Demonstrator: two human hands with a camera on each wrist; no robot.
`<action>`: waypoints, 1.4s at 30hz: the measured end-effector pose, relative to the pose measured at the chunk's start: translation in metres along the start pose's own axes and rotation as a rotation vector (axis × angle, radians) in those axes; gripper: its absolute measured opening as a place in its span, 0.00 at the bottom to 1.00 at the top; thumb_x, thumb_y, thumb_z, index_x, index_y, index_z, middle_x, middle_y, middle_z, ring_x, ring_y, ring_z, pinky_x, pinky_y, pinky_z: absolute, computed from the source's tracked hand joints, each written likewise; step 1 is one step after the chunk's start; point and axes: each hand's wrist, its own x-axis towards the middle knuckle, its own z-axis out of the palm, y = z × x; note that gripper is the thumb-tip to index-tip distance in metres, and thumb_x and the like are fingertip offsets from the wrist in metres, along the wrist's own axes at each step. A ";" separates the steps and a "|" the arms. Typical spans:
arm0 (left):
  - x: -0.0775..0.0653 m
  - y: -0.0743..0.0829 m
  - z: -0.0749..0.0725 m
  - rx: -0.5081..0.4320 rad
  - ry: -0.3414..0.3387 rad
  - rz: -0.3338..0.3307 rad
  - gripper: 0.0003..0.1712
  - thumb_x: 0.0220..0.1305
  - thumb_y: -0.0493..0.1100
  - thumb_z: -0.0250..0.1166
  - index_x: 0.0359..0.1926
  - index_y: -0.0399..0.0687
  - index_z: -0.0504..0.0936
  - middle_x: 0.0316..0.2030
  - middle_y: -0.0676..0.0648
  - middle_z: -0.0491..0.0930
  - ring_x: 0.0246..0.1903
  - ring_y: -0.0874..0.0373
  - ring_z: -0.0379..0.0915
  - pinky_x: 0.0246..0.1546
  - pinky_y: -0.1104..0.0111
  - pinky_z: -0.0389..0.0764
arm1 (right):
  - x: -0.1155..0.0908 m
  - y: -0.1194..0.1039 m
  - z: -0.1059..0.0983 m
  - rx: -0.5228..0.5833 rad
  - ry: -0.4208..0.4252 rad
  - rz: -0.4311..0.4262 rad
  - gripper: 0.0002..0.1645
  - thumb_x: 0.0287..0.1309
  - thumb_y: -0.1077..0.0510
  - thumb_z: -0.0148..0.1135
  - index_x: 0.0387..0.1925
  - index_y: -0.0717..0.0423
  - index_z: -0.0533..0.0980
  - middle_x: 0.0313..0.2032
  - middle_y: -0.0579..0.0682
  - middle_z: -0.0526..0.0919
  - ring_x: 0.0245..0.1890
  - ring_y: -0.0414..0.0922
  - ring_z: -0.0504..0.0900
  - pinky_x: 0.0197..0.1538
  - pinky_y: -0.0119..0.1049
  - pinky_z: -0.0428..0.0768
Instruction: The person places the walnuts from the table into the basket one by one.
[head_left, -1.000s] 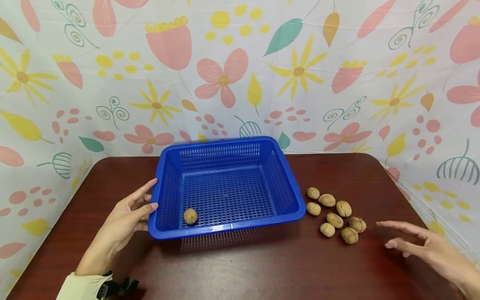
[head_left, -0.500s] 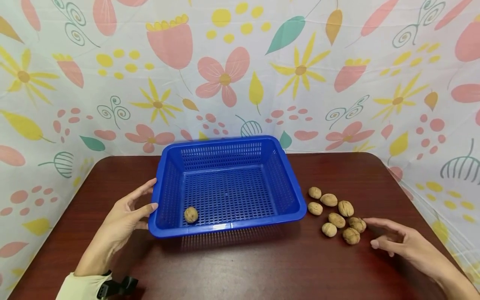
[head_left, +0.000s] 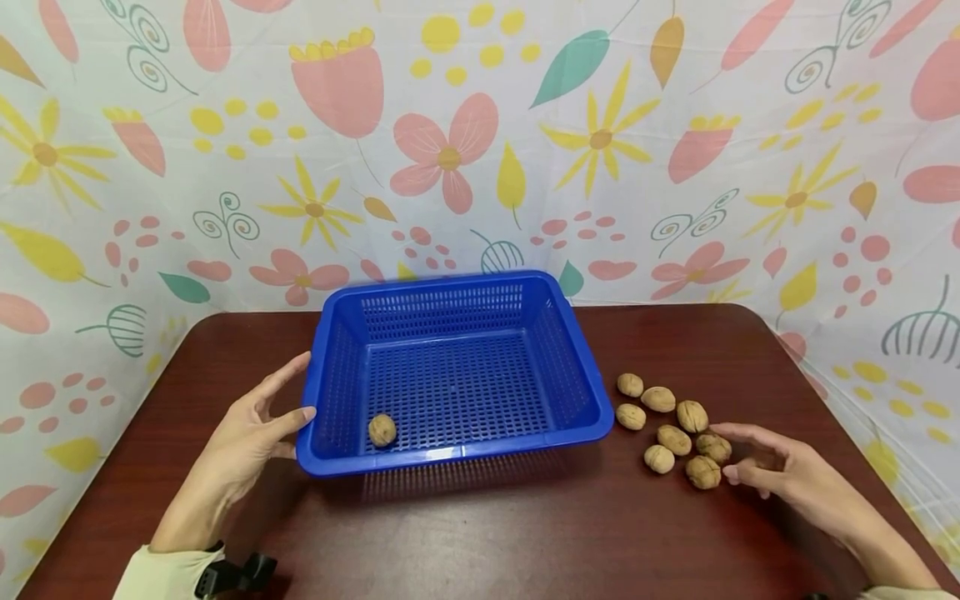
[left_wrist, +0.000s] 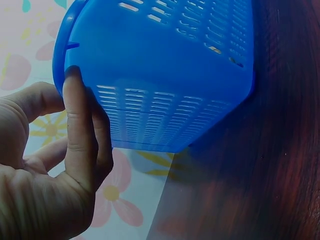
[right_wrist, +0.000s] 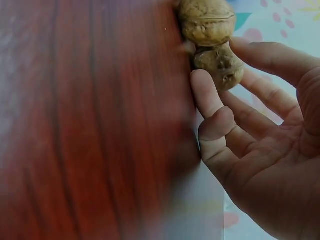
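Observation:
A blue plastic basket (head_left: 457,392) with slotted walls stands on the table, one walnut (head_left: 382,430) in its near left corner. My left hand (head_left: 247,433) is at the basket's left side, fingers fairly straight, fingertips touching the rim and outer wall. In the left wrist view, fingers (left_wrist: 80,125) lie against the wall just below the rim. Right of the basket lies a loose group of several walnuts (head_left: 673,440). My right hand (head_left: 795,479) is at the group's right edge, thumb and index finger spread around the two rightmost walnuts, one dark and knobbly (right_wrist: 220,67).
The dark red-brown wooden table (head_left: 480,533) has rounded far corners. A white cloth (head_left: 637,192) with a flower and leaf print hangs behind it and along its sides. A black strap with a small device (head_left: 232,575) is on the left wrist.
My right hand has moved left and come in from the table's right side to the walnut group. The left hand, the basket and its walnut stay nearly where they were.

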 end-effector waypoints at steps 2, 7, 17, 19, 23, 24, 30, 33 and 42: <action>0.000 0.000 0.001 0.011 0.000 0.013 0.43 0.76 0.34 0.61 0.84 0.51 0.53 0.83 0.39 0.42 0.38 0.56 0.89 0.33 0.59 0.91 | 0.002 -0.002 0.001 -0.002 0.002 0.009 0.27 0.74 0.65 0.60 0.71 0.58 0.71 0.42 0.40 0.90 0.38 0.37 0.90 0.28 0.38 0.79; 0.000 -0.001 0.002 0.051 -0.004 0.064 0.40 0.75 0.33 0.60 0.83 0.46 0.56 0.84 0.41 0.43 0.44 0.63 0.86 0.35 0.59 0.91 | 0.005 -0.005 0.006 -0.009 0.017 0.013 0.25 0.73 0.64 0.61 0.69 0.58 0.73 0.37 0.44 0.89 0.33 0.41 0.88 0.28 0.38 0.79; 0.002 -0.004 0.002 -0.022 -0.016 0.064 0.39 0.76 0.33 0.61 0.81 0.39 0.57 0.85 0.43 0.43 0.49 0.66 0.85 0.37 0.58 0.91 | 0.004 -0.005 0.007 -0.026 0.077 0.018 0.20 0.72 0.64 0.62 0.63 0.59 0.77 0.34 0.46 0.90 0.31 0.42 0.86 0.30 0.36 0.82; 0.002 -0.005 0.002 -0.035 -0.019 0.064 0.39 0.76 0.33 0.61 0.81 0.39 0.57 0.85 0.43 0.43 0.50 0.66 0.85 0.37 0.59 0.91 | 0.002 -0.004 0.004 -0.022 0.087 0.011 0.20 0.72 0.64 0.62 0.63 0.59 0.78 0.36 0.45 0.91 0.33 0.41 0.87 0.31 0.35 0.82; 0.002 -0.006 0.001 -0.056 -0.022 0.066 0.39 0.75 0.32 0.61 0.81 0.38 0.57 0.85 0.43 0.43 0.51 0.67 0.84 0.36 0.59 0.91 | -0.001 -0.005 -0.005 -0.017 0.103 -0.010 0.20 0.72 0.66 0.62 0.63 0.59 0.78 0.42 0.38 0.90 0.36 0.39 0.88 0.32 0.34 0.82; 0.002 -0.006 0.001 -0.059 -0.023 0.066 0.39 0.75 0.32 0.61 0.81 0.39 0.57 0.85 0.43 0.43 0.52 0.67 0.84 0.36 0.59 0.91 | -0.002 -0.005 -0.007 -0.016 0.105 -0.011 0.21 0.72 0.66 0.61 0.63 0.58 0.78 0.44 0.35 0.90 0.37 0.39 0.89 0.33 0.34 0.82; 0.002 -0.006 0.001 -0.073 -0.028 0.069 0.39 0.75 0.32 0.61 0.81 0.39 0.57 0.85 0.44 0.43 0.52 0.66 0.84 0.36 0.59 0.91 | 0.000 -0.013 -0.015 -0.020 0.132 -0.067 0.22 0.71 0.69 0.61 0.64 0.60 0.77 0.50 0.29 0.88 0.38 0.37 0.88 0.33 0.34 0.81; 0.002 -0.007 0.001 -0.071 -0.031 0.069 0.39 0.76 0.32 0.61 0.81 0.39 0.57 0.85 0.44 0.43 0.52 0.66 0.84 0.36 0.59 0.91 | 0.004 -0.019 -0.019 -0.030 0.139 -0.125 0.23 0.69 0.71 0.61 0.64 0.62 0.77 0.52 0.30 0.88 0.37 0.37 0.88 0.33 0.33 0.81; 0.002 -0.008 0.001 -0.080 -0.035 0.084 0.35 0.76 0.33 0.61 0.79 0.38 0.61 0.84 0.46 0.45 0.50 0.63 0.85 0.35 0.58 0.91 | 0.037 -0.073 -0.023 -0.039 0.108 -0.164 0.24 0.71 0.68 0.62 0.66 0.60 0.76 0.55 0.32 0.87 0.40 0.40 0.89 0.38 0.31 0.85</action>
